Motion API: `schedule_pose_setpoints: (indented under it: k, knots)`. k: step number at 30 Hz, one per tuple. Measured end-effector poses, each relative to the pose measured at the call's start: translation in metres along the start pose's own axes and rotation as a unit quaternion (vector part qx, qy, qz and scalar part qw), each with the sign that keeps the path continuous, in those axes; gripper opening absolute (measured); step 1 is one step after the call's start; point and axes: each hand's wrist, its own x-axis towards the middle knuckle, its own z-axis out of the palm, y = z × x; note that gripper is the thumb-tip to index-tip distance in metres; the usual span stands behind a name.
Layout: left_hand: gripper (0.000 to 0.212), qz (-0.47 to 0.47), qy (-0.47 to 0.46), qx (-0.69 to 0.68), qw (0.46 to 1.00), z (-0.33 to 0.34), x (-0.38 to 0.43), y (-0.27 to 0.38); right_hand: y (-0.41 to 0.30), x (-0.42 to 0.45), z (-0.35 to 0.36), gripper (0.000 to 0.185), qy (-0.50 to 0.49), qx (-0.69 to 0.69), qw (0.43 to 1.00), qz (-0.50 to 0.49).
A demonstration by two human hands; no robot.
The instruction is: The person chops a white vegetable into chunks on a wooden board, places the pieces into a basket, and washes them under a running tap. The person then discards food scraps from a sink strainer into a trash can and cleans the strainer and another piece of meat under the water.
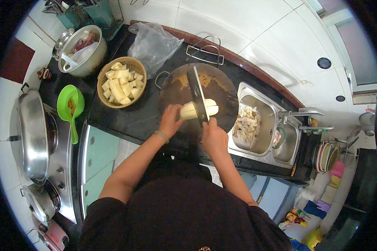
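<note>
My left hand rests its fingers on the left end of a pale peeled vegetable, which lies lengthwise on a round wooden chopping board. Cuts run along the vegetable. My right hand grips the handle of a cleaver, its dark blade crossing the vegetable and pointing away from me. Left of the board, a tan plastic basket holds several chunks of similar pale vegetable.
A clear plastic bag and a wire rack lie behind. At left are a pot with meat, a green ladle and a stove. The double steel sink at right holds pale food pieces.
</note>
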Motion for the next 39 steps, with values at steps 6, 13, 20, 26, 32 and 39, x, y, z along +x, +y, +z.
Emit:
schedule_pose_setpoints:
  k: [6,13,20,26,32,39]
  knots:
    - [0.038,-0.004,-0.017,-0.020,1.000,0.010,0.001,-0.010,0.017,0.006,0.048,0.019,-0.009,-0.008,1.000,-0.008]
    - [0.053,0.036,-0.044,0.010,0.998,-0.008,0.013,-0.001,0.057,-0.012,0.036,0.023,-0.021,0.419,0.901,0.110]
    - [0.102,0.231,-0.275,0.082,0.930,0.011,0.084,0.024,0.159,-0.057,0.062,0.017,0.038,0.617,0.739,0.267]
    - [0.098,0.182,-0.338,0.102,0.918,0.035,0.082,0.021,0.141,-0.054,0.086,0.018,-0.026,0.630,0.729,0.266]
    - [0.079,0.047,-0.076,-0.068,0.994,0.076,0.037,0.029,0.098,-0.029,0.101,0.018,-0.064,0.622,0.746,0.229]
    - [0.071,0.001,0.030,-0.124,0.992,0.006,0.046,0.062,0.035,-0.008,0.070,0.016,-0.092,0.619,0.767,0.143]
